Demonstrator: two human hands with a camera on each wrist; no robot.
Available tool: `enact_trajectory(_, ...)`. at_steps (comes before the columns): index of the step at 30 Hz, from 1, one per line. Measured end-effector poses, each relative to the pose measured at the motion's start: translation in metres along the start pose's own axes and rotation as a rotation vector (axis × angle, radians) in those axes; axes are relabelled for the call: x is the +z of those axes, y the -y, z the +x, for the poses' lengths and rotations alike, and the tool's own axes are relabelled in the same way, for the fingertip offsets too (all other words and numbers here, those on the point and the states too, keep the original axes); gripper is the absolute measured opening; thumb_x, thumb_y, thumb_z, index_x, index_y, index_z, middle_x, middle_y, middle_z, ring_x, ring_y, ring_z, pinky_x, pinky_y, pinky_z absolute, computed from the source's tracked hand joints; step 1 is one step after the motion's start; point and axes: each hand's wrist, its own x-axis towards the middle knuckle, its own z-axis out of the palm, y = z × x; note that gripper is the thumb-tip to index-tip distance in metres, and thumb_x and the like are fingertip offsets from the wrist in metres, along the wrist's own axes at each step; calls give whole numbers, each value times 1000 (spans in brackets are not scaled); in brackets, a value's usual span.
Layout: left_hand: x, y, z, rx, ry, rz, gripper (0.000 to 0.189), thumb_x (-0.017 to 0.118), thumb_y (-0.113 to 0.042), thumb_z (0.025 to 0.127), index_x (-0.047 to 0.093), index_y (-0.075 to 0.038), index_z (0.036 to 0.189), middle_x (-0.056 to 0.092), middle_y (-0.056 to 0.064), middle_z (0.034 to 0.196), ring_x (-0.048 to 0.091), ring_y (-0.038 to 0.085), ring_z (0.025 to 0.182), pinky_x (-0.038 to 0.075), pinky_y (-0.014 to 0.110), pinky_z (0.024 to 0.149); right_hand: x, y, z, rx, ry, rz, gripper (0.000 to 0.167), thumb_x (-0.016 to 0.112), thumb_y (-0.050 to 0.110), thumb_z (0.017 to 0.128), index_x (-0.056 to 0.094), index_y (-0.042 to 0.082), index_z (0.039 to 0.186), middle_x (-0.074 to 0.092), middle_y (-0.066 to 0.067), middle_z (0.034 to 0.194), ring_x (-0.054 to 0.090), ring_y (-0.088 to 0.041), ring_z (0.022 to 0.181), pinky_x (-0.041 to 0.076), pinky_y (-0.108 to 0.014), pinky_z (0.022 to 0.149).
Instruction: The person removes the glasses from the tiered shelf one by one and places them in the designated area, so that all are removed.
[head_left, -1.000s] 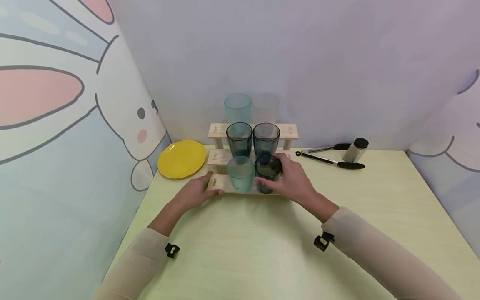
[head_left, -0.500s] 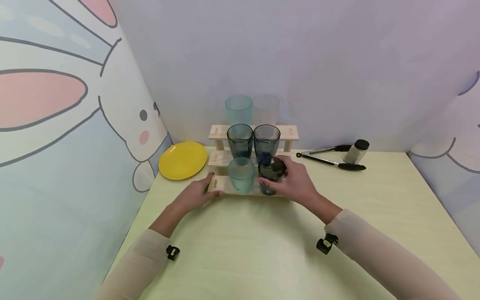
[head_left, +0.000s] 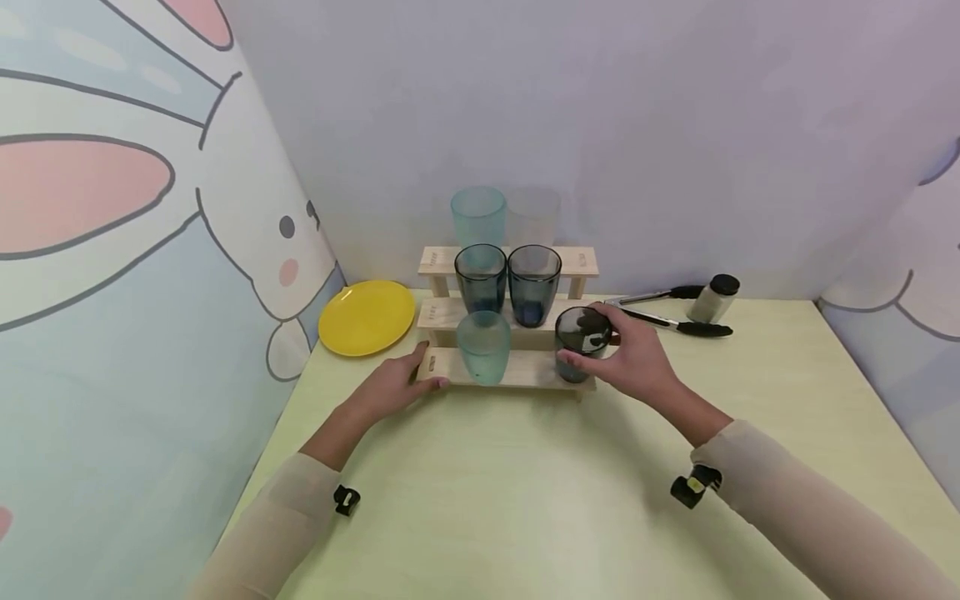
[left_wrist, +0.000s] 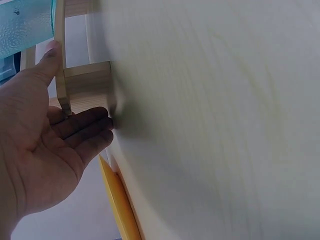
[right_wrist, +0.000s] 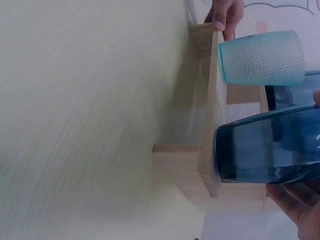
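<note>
A three-step wooden rack (head_left: 525,368) stands near the back wall. At the left end of its bottom step, my left hand (head_left: 386,387) grips the board; in the left wrist view the thumb lies over the edge, fingers below it. My right hand (head_left: 637,358) holds a smoky blue tumbler (head_left: 576,367) upright at the right end of the same step, its base right at the board in the right wrist view. Left of it stands a turquoise tumbler (head_left: 483,348). Two smoky tumblers (head_left: 534,287) occupy the middle step. On top are a turquoise tumbler (head_left: 477,217) and a clear one (head_left: 534,218).
A yellow plate (head_left: 367,318) lies left of the rack. To the right are black-handled tongs (head_left: 663,323) and a small jar (head_left: 712,302) with a black lid. Walls rise behind and on both sides of the table (head_left: 480,500).
The smoky tumbler in my right hand has moved right along the bottom step, away from the turquoise one, leaving a gap between them. My left hand stays on the rack.
</note>
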Motion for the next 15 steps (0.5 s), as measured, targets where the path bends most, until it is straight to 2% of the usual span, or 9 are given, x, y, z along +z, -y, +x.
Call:
enact_trajectory(5,-1,-1,1,-7,4,-5,110,66,-74,101,24,-5,176,59,26,161,65,29,121,56,56,113,-18,-14,-6,39,-19,-27,77,97,35,86,64,6,149,79,-18,126,76,-33,100,60,-50,83)
enact_trajectory(8,-1,-1,1,-8,5,-12,110,66,-74,101,24,-5,176,57,26,163,65,29,121,55,56,113,-27,-22,-10,48,-37,-22,72,97,34,87,66,8,147,80,-16,125,77,-33,104,61,-40,84)
enact_trajectory(12,-1,-1,1,-10,6,-17,111,65,-75,100,24,-5,176,55,26,164,65,30,122,55,57,114,-37,-35,-15,73,-52,-17,67,96,35,89,67,11,145,79,-13,125,76,-31,107,55,-19,81)
enact_trajectory(15,-1,-1,0,-13,8,-20,110,67,-73,101,24,-5,176,55,26,165,64,31,124,54,57,114,-43,-43,-18,108,-61,-32,67,95,38,90,67,13,145,78,-12,124,73,-27,102,50,-15,77)
